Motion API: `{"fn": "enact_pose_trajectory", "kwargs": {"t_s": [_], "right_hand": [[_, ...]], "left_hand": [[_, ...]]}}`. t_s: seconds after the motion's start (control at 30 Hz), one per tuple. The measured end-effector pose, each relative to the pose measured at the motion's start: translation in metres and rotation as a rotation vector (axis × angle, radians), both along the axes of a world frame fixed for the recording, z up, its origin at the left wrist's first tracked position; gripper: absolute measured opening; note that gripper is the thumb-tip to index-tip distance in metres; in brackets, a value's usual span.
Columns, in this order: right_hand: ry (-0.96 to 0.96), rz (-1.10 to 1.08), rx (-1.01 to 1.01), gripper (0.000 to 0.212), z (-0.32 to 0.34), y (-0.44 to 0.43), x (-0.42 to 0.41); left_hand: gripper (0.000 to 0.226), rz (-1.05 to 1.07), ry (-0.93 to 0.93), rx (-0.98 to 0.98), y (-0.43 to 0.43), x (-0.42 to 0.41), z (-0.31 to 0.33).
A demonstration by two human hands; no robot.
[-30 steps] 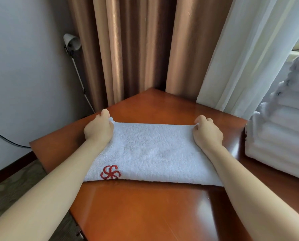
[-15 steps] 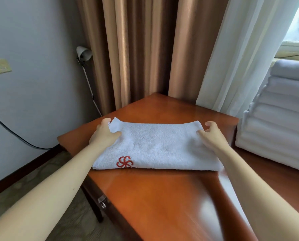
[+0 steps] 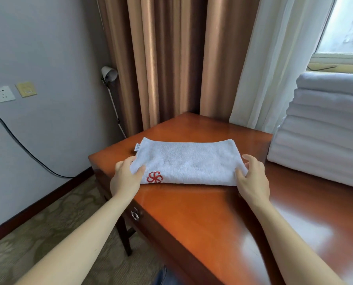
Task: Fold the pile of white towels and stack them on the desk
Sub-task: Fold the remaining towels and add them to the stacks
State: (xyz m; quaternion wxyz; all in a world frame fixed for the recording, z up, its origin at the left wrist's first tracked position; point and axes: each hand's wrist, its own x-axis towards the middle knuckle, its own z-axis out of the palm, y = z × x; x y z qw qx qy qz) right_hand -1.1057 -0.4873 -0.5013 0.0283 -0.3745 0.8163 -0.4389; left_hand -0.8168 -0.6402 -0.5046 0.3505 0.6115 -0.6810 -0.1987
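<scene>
folded white towel point(image 3: 190, 161) lies flat on the wooden counter point(image 3: 202, 212), up toward the far corner. it has a red flower logo point(image 3: 154, 177) on its near left corner and a little tag point(image 3: 137, 147) poking out at the far left. left grip point(image 3: 126, 177) pinches the near left corner, thumb on top, fingers curled at the edge. right grip point(image 3: 252, 179) holds the near right end the same way, thumb on the terry, fingers curled round the side. a stack of folded towels point(image 3: 323, 130) sits on the counter to the right, near the towel but apart from it. brown curtains point(image 3: 171, 58) hang behind, with a small lamp point(image 3: 109, 73) by the wall.
</scene>
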Motion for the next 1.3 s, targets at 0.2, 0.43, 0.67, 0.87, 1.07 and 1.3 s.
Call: {"fn": "enact_pose_trajectory", "kwargs": {"t_s": [0.2,0.43,0.67,0.87,1.07,1.3], "right_hand": [[0.065,0.107,0.014,0.039,-0.002,0.007,0.0],[0.23,0.129,0.217,0.031,0.002,0.012,-0.007],[0.622,0.288,0.459,0.042,0.013,0.014,-0.014],[0.672,0.39,0.445,0.035,0.033,0.015,-0.01],[0.61,0.496,0.489,0.039,0.043,0.019,0.018],[0.586,0.704,0.381,0.035,0.035,0.009,0.044]], "left_hand": [[0.031,-0.118,0.101,-0.133,-0.001,0.002,-0.014],[0.027,-0.246,-0.082,-0.136,-0.011,0.014,-0.006],[0.028,-0.227,-0.415,-0.381,0.005,-0.015,0.017],[0.046,-0.42,-0.603,-0.227,0.027,-0.068,0.021],[0.051,-0.428,-0.843,-0.165,0.02,-0.087,0.036],[0.043,-0.565,-0.799,-0.048,0.015,-0.105,0.032]]}}
